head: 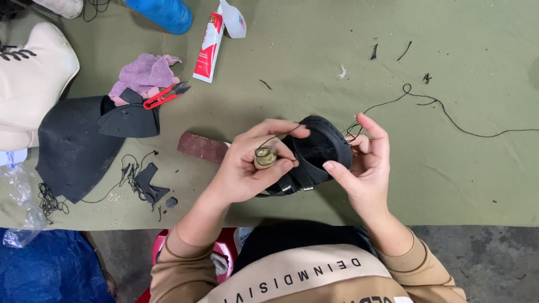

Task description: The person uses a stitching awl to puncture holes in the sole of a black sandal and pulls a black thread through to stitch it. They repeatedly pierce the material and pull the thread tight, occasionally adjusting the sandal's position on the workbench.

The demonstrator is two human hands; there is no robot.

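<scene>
At table centre, our left hand (pixel 244 168) grips a brass-capped awl handle (pixel 265 157) against the black shoe (pixel 314 157); our right hand (pixel 365 168) cradles the toe, fingers pinching black thread (pixel 449 118). We judge stitching goes best with thread taut and shoe steady. Sandpaper block (pixel 202 147) lies just left; open cloth remains rightward.

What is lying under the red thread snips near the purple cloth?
The red snips rest on a dark curved sole piece, their tips beside the purple cloth. That piece overlaps a larger black sheet. Whatever lies beneath those on the green mat is covered.
</scene>
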